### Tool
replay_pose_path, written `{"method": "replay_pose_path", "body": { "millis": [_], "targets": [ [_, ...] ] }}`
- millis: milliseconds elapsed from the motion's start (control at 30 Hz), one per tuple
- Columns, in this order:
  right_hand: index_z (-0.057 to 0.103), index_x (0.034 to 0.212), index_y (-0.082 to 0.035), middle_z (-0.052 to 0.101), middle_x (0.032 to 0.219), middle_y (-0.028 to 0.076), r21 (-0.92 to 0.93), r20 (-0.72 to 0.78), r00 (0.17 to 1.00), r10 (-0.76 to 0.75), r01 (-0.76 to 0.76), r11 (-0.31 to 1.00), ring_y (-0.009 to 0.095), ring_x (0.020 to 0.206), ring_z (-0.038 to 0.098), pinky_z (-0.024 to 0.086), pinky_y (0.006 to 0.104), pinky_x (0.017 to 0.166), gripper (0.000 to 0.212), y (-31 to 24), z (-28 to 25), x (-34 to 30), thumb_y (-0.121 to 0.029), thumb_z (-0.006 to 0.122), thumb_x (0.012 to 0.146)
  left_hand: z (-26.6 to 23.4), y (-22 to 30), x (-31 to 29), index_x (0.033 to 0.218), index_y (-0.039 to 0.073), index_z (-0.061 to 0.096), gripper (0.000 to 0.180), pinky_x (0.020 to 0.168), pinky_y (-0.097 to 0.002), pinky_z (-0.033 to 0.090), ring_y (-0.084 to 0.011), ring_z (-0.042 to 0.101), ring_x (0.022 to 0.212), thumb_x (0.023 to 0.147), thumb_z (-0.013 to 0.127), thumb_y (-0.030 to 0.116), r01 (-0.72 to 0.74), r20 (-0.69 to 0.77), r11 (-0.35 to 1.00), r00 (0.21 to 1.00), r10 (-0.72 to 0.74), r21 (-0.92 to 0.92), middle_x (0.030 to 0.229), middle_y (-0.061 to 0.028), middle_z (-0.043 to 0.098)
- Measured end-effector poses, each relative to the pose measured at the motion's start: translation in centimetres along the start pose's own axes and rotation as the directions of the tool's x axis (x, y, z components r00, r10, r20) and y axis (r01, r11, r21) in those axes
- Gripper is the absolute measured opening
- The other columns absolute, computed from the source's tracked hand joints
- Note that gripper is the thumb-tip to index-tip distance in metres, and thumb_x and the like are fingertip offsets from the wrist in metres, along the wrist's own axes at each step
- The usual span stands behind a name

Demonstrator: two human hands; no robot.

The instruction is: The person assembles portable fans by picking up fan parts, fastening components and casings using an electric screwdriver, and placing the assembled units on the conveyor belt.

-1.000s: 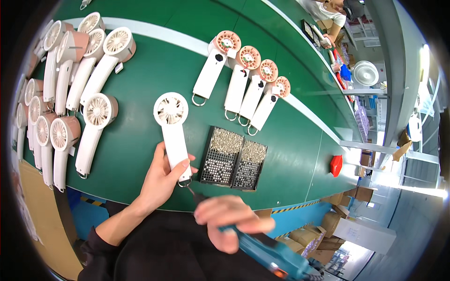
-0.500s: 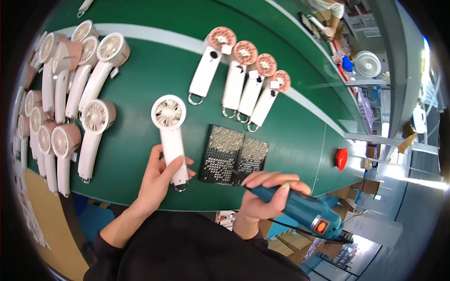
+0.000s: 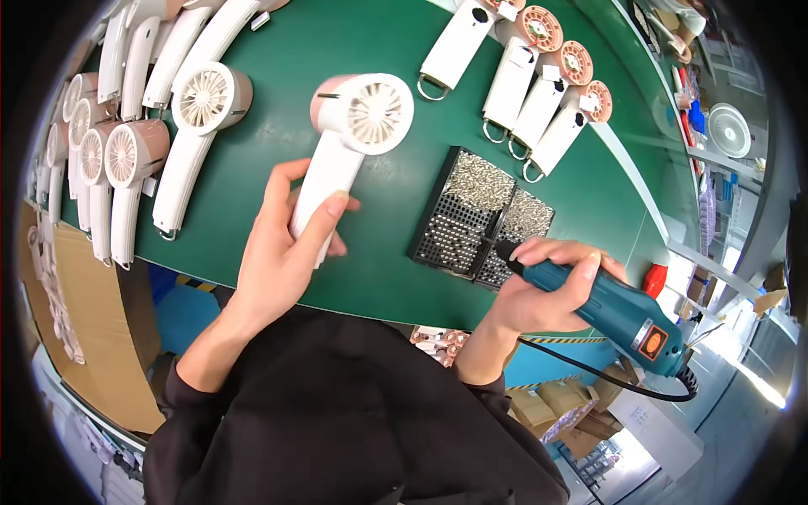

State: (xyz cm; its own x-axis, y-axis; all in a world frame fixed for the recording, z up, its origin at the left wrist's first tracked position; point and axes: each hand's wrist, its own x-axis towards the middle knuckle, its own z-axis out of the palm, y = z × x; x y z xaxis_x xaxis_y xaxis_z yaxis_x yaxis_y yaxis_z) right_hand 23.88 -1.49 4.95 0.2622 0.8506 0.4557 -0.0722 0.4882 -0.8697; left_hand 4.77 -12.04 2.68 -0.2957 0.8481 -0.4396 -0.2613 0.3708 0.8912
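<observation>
My left hand (image 3: 282, 236) is closed around the white handle of a handheld fan (image 3: 332, 168); its round grilled head, pink at the back, tilts up and to the right above the green tabletop. My right hand (image 3: 551, 286) grips a teal electric screwdriver (image 3: 619, 311) with an orange switch and a black cord. The tool's dark nose points left, at the black screw tray (image 3: 431, 206). Loose silvery screws (image 3: 480, 183) fill the tray's far part, and others stand in rows of holes nearer me. Whether the bit touches a screw I cannot tell.
Several white-and-pink fans (image 3: 202, 101) lie crowded on the left of the green table (image 3: 278, 42). At the far right lie several opened fans (image 3: 547, 143) with pink heads and wire loops. A red container (image 3: 655, 279) sits near the right edge. Cardboard boxes (image 3: 555, 404) stand below the table.
My view has shifted, so the table's things sit elsewhere in it. The fan in my left hand has turned, its head now leaning right and showing its pink side. The screwdriver stays at the tray.
</observation>
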Motion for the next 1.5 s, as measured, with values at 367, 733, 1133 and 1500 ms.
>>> {"method": "replay_pose_path", "body": {
  "millis": [367,733,1133,1500],
  "targets": [
    [0.037,0.103,0.0,0.047,0.059,0.012,-0.031,0.13,0.988,-0.085,0.09,0.995,0.02,0.036,0.045,0.045,0.0328,0.031,0.024,0.9,0.2,-0.5,-0.004,0.053,0.086,-1.3,-1.2,-0.5,0.121,0.003,0.047,0.05,0.069,-0.0403,0.048,-0.0321,0.057,0.084,0.076,0.07,0.002,-0.382,0.077,0.553,0.866,0.495,0.741,0.097,-0.0136,0.054],
    [0.036,0.109,-0.005,0.044,0.066,0.01,0.081,0.094,0.989,-0.117,0.109,0.991,0.018,0.035,0.041,0.041,0.031,0.029,0.017,-2.9,1.1,-0.7,-0.016,0.038,0.096,-2.0,-1.7,-1.1,0.125,0.009,0.049,0.058,0.071,-0.0361,0.046,-0.0263,0.054,0.082,0.071,0.067,0.002,-0.513,0.314,0.288,0.79,0.527,0.809,0.104,-0.0123,0.054],
    [0.03,0.12,-0.005,0.05,0.079,0.016,0.241,0.522,0.85,-0.065,-0.074,0.968,0.028,0.045,0.053,0.051,0.041,0.041,0.026,-5.1,4.3,-2.3,-0.017,0.039,0.099,-1.9,-1.3,-1.9,0.133,0.028,0.054,0.067,0.07,-0.0335,0.046,-0.0244,0.051,0.081,0.073,0.061,0.0,-0.546,0.416,0.208,0.79,0.451,0.811,0.107,-0.014,0.052],
    [0.035,0.109,-0.009,0.044,0.068,0.01,0.06,0.537,0.84,-0.076,0.052,0.997,0.019,0.034,0.041,0.042,0.0319,0.03,0.018,-2.3,6.2,-4.5,-0.017,0.04,0.094,-2.3,-2.1,-1.5,0.136,0.025,0.049,0.064,0.066,-0.0297,0.042,-0.0213,0.051,0.076,0.075,0.059,0.008,-0.567,0.429,0.191,0.767,0.478,0.801,0.1,-0.0129,0.052]
  ]
}}
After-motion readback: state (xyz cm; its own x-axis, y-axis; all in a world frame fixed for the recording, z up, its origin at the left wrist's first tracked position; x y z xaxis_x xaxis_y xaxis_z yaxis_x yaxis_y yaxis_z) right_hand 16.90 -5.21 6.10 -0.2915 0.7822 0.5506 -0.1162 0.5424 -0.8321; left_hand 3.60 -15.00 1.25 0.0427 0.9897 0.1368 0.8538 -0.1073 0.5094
